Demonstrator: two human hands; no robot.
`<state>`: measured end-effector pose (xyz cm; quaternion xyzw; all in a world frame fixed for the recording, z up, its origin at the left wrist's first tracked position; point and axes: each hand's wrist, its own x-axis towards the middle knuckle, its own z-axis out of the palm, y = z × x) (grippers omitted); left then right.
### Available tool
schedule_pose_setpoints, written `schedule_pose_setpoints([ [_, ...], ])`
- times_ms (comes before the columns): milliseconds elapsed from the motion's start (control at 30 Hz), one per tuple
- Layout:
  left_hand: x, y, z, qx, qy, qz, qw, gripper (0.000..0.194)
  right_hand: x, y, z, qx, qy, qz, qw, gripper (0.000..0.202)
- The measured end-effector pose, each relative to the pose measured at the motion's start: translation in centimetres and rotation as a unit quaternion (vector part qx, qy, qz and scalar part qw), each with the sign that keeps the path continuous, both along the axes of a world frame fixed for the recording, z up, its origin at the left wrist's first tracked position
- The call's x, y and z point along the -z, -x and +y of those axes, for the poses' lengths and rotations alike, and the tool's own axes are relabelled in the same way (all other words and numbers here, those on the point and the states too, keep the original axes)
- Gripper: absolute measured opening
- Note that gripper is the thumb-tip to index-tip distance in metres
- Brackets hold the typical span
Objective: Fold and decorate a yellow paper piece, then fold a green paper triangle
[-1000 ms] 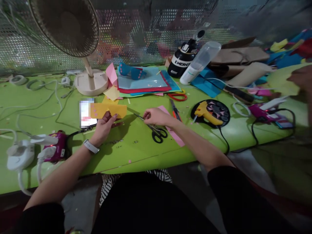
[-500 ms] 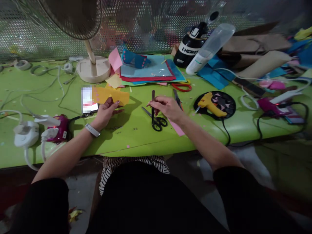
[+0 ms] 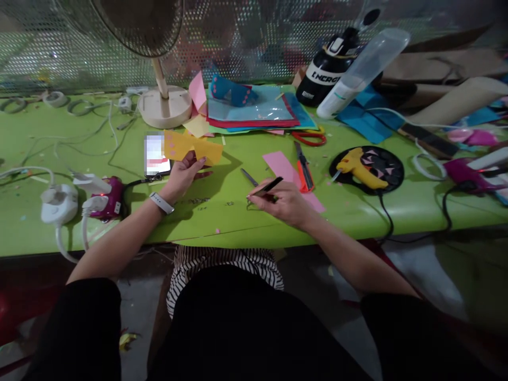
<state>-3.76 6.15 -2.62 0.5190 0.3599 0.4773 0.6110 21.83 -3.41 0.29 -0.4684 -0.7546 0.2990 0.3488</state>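
My left hand [image 3: 186,174] grips a strip of orange paper [image 3: 206,151] with pink dots at its left end, held over the green table. Between the fingers of my right hand [image 3: 283,203] is a dark, thin strip [image 3: 272,186], tilted up to the right. That hand covers most of a pair of scissors [image 3: 249,177]; only a blade and a bit of handle show. Pink paper [image 3: 278,163] lies beyond it, with an orange cutter [image 3: 305,172] on top. A phone [image 3: 155,156] is left of the orange paper.
A yellow glue gun [image 3: 363,169] rests on a round black tray [image 3: 391,159]. Behind are red scissors [image 3: 309,138], stacked coloured sheets [image 3: 254,119], a fan base [image 3: 164,107] and a black bottle [image 3: 323,74]. Power sockets [image 3: 109,198] and cables lie at the left.
My right hand has moved down toward the table edge and covers the scissors' handles; the dark strip has tipped from upright to slanting. The camera view has shifted. My left hand still holds the orange paper.
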Motion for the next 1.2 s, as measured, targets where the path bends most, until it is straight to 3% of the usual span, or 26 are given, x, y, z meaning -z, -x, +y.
schedule_pose_setpoints([
  [67, 0.0, 0.0, 0.0, 0.003, -0.002, 0.002, 1.000, 0.024, -0.1, -0.3, 0.2, -0.013, 0.013, -0.016, 1.000, 0.020],
  [200, 0.1, -0.1, 0.0, 0.007, -0.007, 0.008, 1.000, 0.028, 0.1, -0.9, 0.3, -0.006, 0.127, 0.012, 0.992, 0.026],
  [367, 0.2, -0.1, 0.0, 0.019, -0.017, 0.017, 1.000, 0.031, 0.7, 1.4, -0.7, -0.039, 0.224, 0.104, 0.968, 0.035],
  [567, 0.4, -0.2, 0.0, 0.023, -0.028, 0.013, 0.999, 0.029, 1.5, 3.6, -1.7, -0.050, 0.213, 0.115, 0.969, 0.025],
  [800, 0.2, -0.3, -0.1, 0.025, -0.019, 0.023, 0.999, 0.028, 2.4, 3.9, -2.0, -0.098, 0.190, 0.140, 0.967, 0.027],
  [1200, 0.5, -0.3, -0.2, 0.036, -0.029, 0.022, 0.999, 0.026, 2.6, 3.5, -2.4, -0.129, 0.145, 0.111, 0.975, 0.016],
])
